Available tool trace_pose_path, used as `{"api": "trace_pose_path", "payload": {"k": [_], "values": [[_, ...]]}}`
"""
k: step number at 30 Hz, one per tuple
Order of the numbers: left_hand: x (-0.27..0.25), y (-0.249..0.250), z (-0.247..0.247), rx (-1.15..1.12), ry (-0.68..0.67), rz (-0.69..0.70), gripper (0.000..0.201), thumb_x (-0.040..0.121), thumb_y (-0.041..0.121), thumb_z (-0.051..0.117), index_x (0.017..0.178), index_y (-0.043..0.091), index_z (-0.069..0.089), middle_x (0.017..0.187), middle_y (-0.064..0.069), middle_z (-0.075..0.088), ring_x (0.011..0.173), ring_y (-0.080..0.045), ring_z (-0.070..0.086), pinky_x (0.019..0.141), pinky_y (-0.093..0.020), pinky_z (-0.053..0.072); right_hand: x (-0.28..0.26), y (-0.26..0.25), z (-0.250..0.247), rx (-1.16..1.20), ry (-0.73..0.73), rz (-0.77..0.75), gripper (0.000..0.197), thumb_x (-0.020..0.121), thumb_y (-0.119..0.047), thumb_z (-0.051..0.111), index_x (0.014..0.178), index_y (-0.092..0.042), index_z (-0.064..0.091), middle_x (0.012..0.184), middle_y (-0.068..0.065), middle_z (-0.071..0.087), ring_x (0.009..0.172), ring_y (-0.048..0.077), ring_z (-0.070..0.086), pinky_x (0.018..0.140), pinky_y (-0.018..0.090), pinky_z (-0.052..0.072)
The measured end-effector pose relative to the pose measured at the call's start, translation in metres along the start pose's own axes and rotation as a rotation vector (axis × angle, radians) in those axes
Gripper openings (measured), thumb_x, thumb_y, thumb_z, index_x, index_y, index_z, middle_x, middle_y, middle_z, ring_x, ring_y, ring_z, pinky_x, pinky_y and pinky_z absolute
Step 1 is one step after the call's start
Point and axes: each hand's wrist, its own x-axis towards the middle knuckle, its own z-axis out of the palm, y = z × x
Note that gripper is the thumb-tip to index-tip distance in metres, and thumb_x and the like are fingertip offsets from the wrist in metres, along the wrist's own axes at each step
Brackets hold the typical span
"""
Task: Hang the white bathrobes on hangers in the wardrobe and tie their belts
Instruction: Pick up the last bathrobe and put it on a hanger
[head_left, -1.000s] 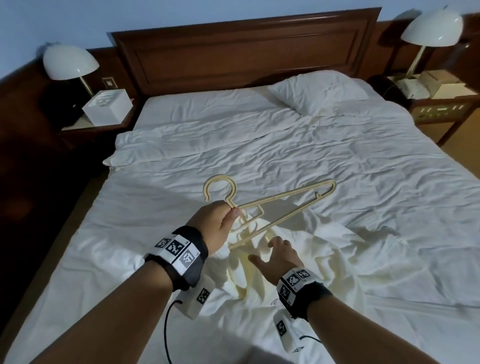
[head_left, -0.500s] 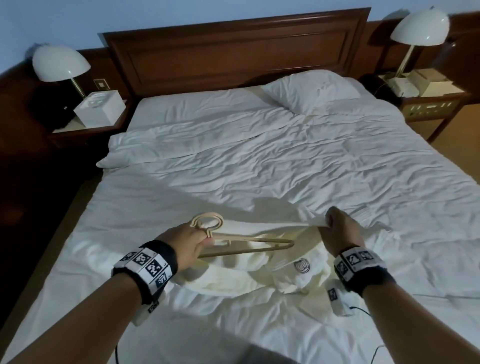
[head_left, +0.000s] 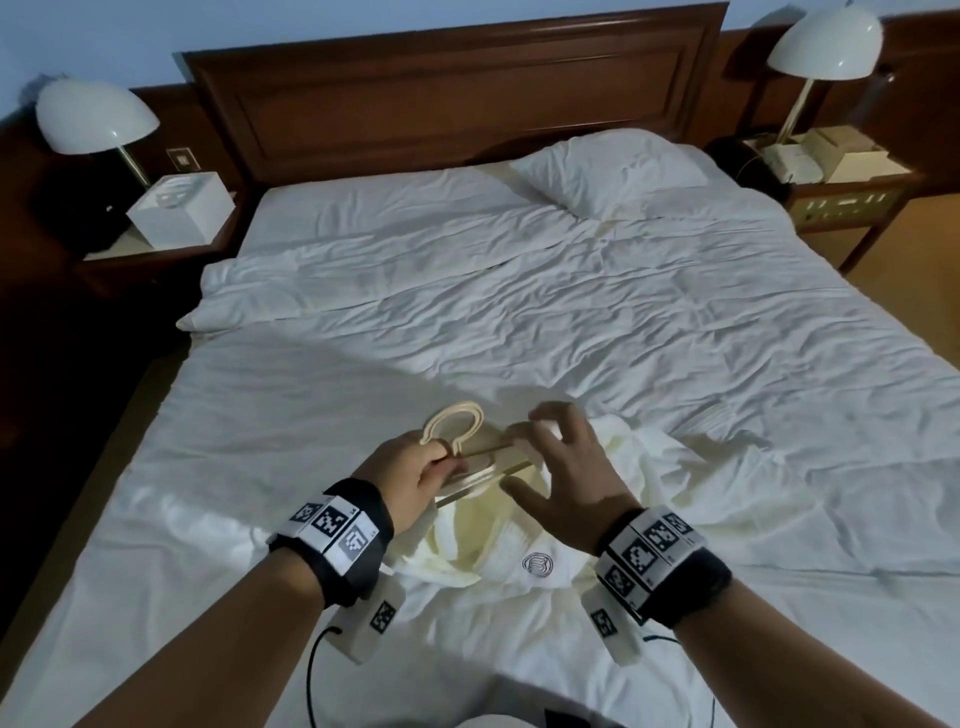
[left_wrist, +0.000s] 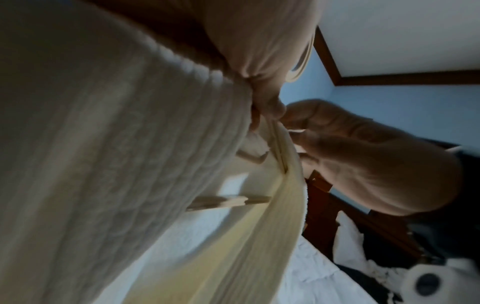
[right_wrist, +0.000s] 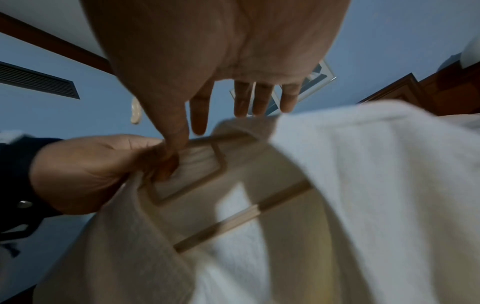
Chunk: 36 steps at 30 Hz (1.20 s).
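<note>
A white bathrobe (head_left: 649, 467) with a round logo lies crumpled on the bed (head_left: 519, 312). My left hand (head_left: 441, 462) grips the neck of a cream plastic hanger (head_left: 454, 421) just under its hook, holding it low over the robe. The robe's collar is draped over part of the hanger's shoulder. My right hand (head_left: 535, 452) lies spread over that collar with fingers straight. In the right wrist view the thumb (right_wrist: 171, 162) touches the cloth beside my left hand (right_wrist: 85, 174), and the hanger's bar (right_wrist: 241, 216) shows under the robe (right_wrist: 376, 185). The belt is hidden.
Wooden headboard (head_left: 452, 88) at the far end, with a pillow (head_left: 608, 171) before it. Nightstands with white lamps (head_left: 93, 119) (head_left: 826, 41) flank the bed; a white box (head_left: 179, 208) sits on the left one. Brown floor shows at both sides.
My right hand has let go of the robe's edge on the right and moved left onto the hanger. The robe's collar now lies over the hanger, which stays low in my left hand.
</note>
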Motion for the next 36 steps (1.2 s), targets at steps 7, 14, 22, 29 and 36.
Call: {"api": "trace_pose_path", "payload": {"k": [7,14,22,29,36], "values": [[-0.008,0.007,-0.001,-0.246,-0.071,-0.071,0.015,0.094,0.034,0.056,0.081,0.03,0.063,0.076,0.011,0.061,0.071,0.006,0.058,0.067,-0.011,0.04,0.022,0.004,0.001,-0.042,-0.177,-0.027,0.041,0.089,-0.055,0.038,0.104,-0.027,0.063,0.104,-0.006,0.053,0.094,0.018,0.057,0.088,0.036,0.04],[-0.002,-0.01,-0.018,-0.372,0.148,-0.12,0.032,0.094,-0.003,0.04,0.091,0.016,0.065,0.098,0.017,0.067,0.092,0.01,0.058,0.086,-0.005,0.038,0.023,0.012,-0.005,-0.093,-0.21,-0.105,0.028,0.094,-0.043,0.043,0.107,-0.028,0.062,0.103,-0.006,0.052,0.081,0.017,0.057,0.084,0.034,0.043],[0.011,-0.005,-0.017,-0.092,0.014,-0.067,0.026,0.084,0.011,0.057,0.093,0.033,0.066,0.1,0.008,0.046,0.081,-0.006,0.056,0.074,-0.016,0.042,0.017,0.013,-0.01,0.016,-0.225,-0.017,0.033,0.093,-0.042,0.034,0.104,-0.022,0.057,0.093,-0.009,0.044,0.075,0.017,0.052,0.07,0.038,0.048],[0.03,0.015,-0.021,0.509,-0.151,0.053,0.032,0.091,0.025,0.055,0.117,0.043,0.058,0.139,-0.005,0.04,0.098,-0.034,0.054,0.088,-0.036,0.047,0.022,0.01,-0.023,-0.075,-0.264,0.001,0.029,0.093,-0.041,0.036,0.1,-0.022,0.057,0.095,-0.007,0.042,0.075,0.021,0.053,0.069,0.035,0.047],[0.04,0.016,-0.006,-0.331,0.138,-0.212,0.012,0.089,0.015,0.061,0.083,0.021,0.069,0.098,-0.002,0.065,0.09,-0.02,0.063,0.087,-0.028,0.048,0.018,0.009,-0.017,-0.24,-0.301,0.074,0.019,0.098,-0.035,0.043,0.107,-0.029,0.058,0.115,-0.004,0.045,0.084,0.02,0.053,0.09,0.036,0.035]]}}
